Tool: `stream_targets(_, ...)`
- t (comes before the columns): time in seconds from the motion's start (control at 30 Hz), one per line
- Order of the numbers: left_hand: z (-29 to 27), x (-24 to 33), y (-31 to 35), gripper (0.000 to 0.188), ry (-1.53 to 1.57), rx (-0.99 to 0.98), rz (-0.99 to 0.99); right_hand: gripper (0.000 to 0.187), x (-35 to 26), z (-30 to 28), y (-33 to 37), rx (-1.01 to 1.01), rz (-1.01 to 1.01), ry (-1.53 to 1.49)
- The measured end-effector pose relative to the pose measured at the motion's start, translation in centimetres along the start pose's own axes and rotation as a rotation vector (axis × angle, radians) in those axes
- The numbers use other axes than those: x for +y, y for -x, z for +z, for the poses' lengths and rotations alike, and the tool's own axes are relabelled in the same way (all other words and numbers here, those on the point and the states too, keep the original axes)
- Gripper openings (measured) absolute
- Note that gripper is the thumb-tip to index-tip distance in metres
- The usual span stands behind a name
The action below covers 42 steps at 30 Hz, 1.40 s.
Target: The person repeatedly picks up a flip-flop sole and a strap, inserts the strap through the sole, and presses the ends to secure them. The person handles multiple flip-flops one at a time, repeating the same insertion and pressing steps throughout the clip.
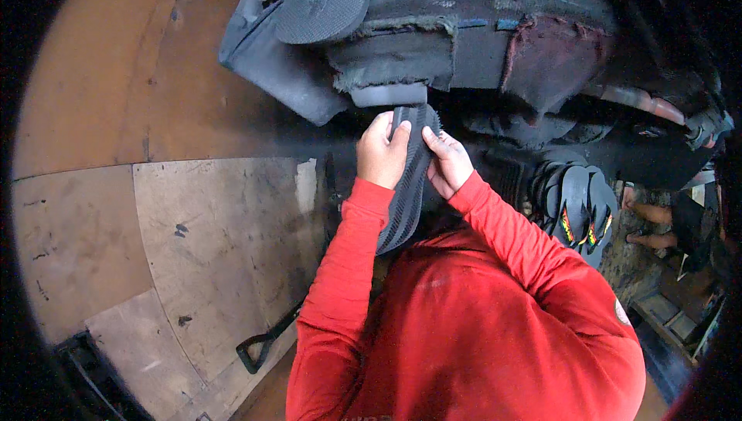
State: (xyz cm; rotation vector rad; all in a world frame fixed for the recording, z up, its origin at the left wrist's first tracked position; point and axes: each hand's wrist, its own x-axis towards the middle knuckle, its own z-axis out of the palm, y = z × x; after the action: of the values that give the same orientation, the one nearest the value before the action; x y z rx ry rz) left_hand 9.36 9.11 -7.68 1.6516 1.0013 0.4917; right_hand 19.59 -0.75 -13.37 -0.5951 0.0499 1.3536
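Note:
A long black rubber sole (406, 201) with a ridged underside is gripped between my two hands, its lower end hanging toward my lap. My left hand (382, 150) pinches its left edge, thumb lying on the ridges. On the opposite edge my right hand (447, 160) closes with the thumb near the top. The sole's upper end is right by a smooth grey bar (390, 95) under a frayed dark cloth flap (394, 57); whether they touch I cannot tell. Higher up, a flat dark textured sole (325, 3) lies on the cloth-covered bench.
A stack of black flip-flops with coloured straps (576, 201) is at my right. Beyond it show another person's bare legs (653, 220). Brown boards (224, 243) cover the left side, with a black handle-like loop (253, 353) near them. A reddish cloth flap (553, 57) hangs from the bench.

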Motion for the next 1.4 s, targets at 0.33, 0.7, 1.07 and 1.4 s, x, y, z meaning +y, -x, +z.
stream_targets(0.33, 1.4, 0.6, 4.3, 0.02, 0.716, 0.137, -0.218, 0.037, -5.6, 0.0, -2.6, -0.296, -0.055, 0.83)
stream_targets(0.7, 3.6, -0.1, 4.0, 0.021, 0.989, 0.198, -0.149, 0.063, -6.4, 0.9, 2.7, -0.255, -0.636, 2.087)
stream_targets(1.07, -3.4, -1.3, 10.6, 0.048, 1.146, -0.005, 0.031, 0.062, -1.5, -6.6, 9.2, -0.275, 0.303, 0.779)
stream_targets(1.4, -0.7, -4.6, 8.2, 0.026, 1.02, 0.083, -0.292, 0.066, -10.5, -8.5, 10.1, -0.348, 0.141, 1.141)
